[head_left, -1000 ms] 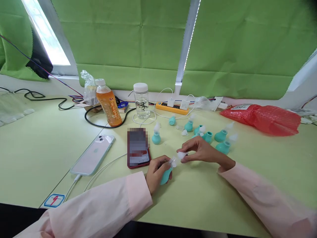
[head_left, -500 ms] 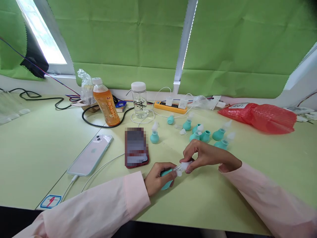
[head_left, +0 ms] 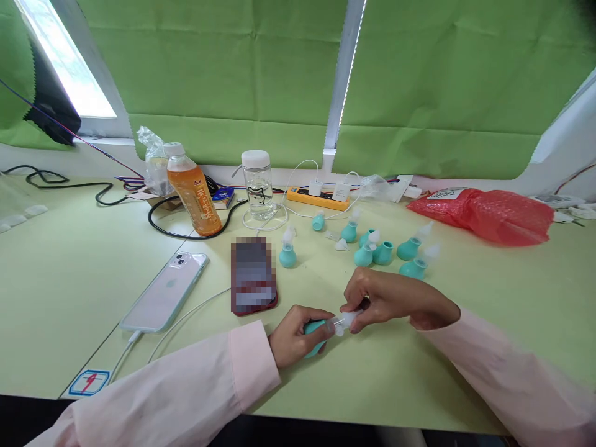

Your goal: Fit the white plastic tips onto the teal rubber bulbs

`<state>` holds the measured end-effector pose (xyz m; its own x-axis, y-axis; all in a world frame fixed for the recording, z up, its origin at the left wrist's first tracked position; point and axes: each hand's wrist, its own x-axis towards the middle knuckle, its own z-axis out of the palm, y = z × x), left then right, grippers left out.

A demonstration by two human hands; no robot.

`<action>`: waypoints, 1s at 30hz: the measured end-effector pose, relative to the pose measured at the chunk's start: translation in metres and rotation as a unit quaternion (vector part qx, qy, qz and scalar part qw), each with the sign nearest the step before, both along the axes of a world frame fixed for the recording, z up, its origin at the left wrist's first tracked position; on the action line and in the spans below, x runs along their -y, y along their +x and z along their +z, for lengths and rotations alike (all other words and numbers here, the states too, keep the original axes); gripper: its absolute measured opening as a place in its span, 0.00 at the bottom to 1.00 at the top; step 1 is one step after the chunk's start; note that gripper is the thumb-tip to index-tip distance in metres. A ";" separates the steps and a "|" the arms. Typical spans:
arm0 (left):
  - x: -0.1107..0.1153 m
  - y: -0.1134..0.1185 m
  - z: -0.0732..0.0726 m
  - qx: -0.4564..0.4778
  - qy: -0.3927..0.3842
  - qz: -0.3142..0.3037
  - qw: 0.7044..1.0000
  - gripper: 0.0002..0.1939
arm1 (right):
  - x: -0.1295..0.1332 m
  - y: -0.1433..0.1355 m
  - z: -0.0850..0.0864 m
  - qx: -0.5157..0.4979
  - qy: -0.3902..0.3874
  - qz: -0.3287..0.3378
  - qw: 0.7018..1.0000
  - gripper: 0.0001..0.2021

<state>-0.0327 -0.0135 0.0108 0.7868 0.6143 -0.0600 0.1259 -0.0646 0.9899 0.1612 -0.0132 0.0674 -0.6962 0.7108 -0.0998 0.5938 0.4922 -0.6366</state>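
At 6 o'clock on the pale green table [head_left: 69, 273], the left hand [head_left: 291, 338] grips a teal bulb [head_left: 315, 328]; the right hand [head_left: 382, 298] pinches its clear tip [head_left: 347, 320]. Green cloth [head_left: 223, 74] covers the windows at 12 o'clock.

I read the scene as bright and evenly lit by daylight. The window [head_left: 69, 81] at upper left is blown out to white. Shadows under the sleeves on the table [head_left: 419, 372] are soft and faint. Straight lines bow toward the frame edges, and the top right corner darkens. One phone screen [head_left: 252, 275] is pixelated; focus is otherwise sharp.
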 end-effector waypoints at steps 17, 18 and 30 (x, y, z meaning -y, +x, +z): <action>0.001 0.001 0.001 0.097 -0.075 0.007 0.992 0.21 | 0.001 -0.003 -0.014 -0.183 -0.100 -0.118 0.971 0.13; 0.000 0.001 0.001 0.119 -0.077 0.010 0.990 0.22 | 0.002 -0.003 -0.007 -0.191 -0.078 -0.135 0.969 0.13; -0.004 0.006 -0.012 0.097 0.008 0.159 0.983 0.13 | -0.081 0.002 0.051 -0.007 0.288 -0.382 0.878 0.15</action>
<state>-0.0270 -0.0093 -0.0010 0.5514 0.8300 0.0835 -0.0489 -0.0678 0.9965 0.1631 0.0677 0.1187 0.0066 0.9008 0.4342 0.8849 0.1970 -0.4221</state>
